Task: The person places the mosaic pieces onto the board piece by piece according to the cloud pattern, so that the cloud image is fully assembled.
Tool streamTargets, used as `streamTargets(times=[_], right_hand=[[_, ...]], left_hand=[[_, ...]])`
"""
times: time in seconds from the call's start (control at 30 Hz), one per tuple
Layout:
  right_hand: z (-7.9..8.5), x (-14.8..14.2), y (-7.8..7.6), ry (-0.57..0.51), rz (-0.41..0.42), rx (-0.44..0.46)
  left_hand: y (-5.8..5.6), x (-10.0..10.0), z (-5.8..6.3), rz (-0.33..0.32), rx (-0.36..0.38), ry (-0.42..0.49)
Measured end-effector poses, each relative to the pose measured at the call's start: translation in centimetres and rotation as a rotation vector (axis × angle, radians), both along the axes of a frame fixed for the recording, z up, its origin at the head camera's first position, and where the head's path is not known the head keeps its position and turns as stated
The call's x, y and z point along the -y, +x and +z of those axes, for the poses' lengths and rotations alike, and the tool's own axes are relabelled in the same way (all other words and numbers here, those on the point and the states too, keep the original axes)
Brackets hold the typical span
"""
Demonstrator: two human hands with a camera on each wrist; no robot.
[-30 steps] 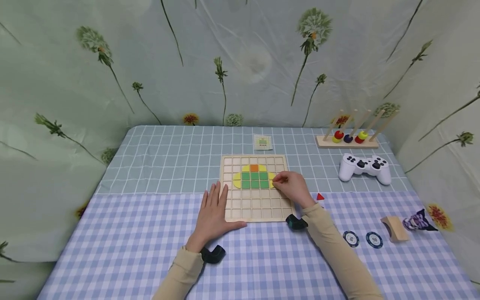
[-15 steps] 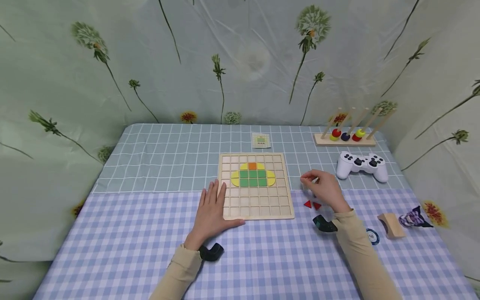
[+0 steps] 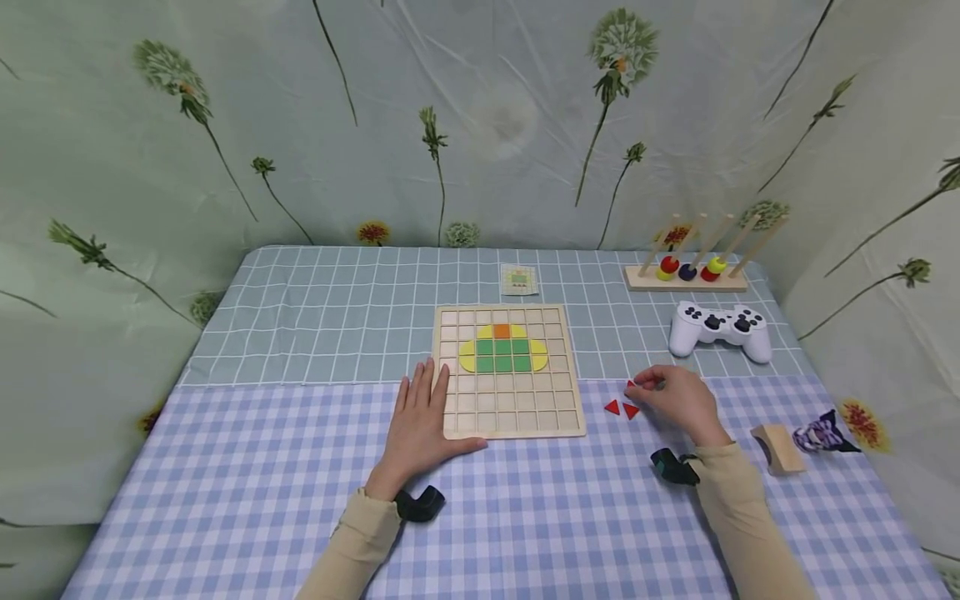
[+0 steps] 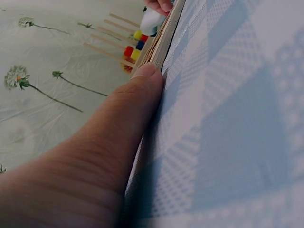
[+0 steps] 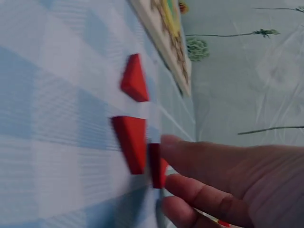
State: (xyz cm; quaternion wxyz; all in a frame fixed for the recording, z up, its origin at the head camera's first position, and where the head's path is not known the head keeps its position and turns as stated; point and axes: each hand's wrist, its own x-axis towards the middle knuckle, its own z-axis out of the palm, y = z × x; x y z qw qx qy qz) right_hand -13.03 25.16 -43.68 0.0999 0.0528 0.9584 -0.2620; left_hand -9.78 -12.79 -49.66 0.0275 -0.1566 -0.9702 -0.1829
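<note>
My left hand (image 3: 418, 421) lies flat with fingers spread over the left edge of a wooden grid board (image 3: 517, 408). Its thumb (image 4: 135, 92) rests along the board's near edge. Green squares (image 3: 502, 355), an orange square (image 3: 502, 332) and yellow rounded pieces (image 3: 539, 356) form a shape in the grid. Right of the board, my right hand (image 3: 678, 404) is low over the cloth. Thumb and forefinger pinch a small red triangle (image 5: 156, 164), partly hidden by them. Two more red triangles (image 5: 135, 78) lie close by on the cloth.
A small pattern card (image 3: 519, 280) lies behind the board. At the back right stand a pegged bead stand (image 3: 686, 283) and a white game controller (image 3: 720, 329). An arched wooden block (image 3: 780, 450) and a purple-patterned figure (image 3: 825, 435) sit at the right.
My right hand has left the board's yellow pieces and moved right and down to the red triangles. Its forearm now covers the poker chips. The left hand stays on the board.
</note>
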Motion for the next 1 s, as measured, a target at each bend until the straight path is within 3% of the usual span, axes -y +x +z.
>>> streamTargets(times=[0.23,0.53,0.67,0.83,1.0], right_hand=[[-0.2,0.8,0.1,0.022,-0.003,-0.036],[-1.0,2.0,0.0,-0.12,0.035,-0.143],[-1.0,4.3,-0.3,-0.193,0.049,-0.205],[-0.7,8.3,-1.2,-0.256,0.13,-0.268],[-0.8,12.1,-1.8,-0.331,0.212,-0.243]], left_hand=[[0.0,0.1,-0.1,0.007,0.0,-0.007],[0.0,0.0,-0.1,0.0,0.003,-0.007],[0.1,0.1,-0.1,0.002,0.009,-0.012],[0.0,0.1,-0.1,0.0,0.003,-0.007],[0.0,0.0,-0.1,0.001,-0.004,0.0]])
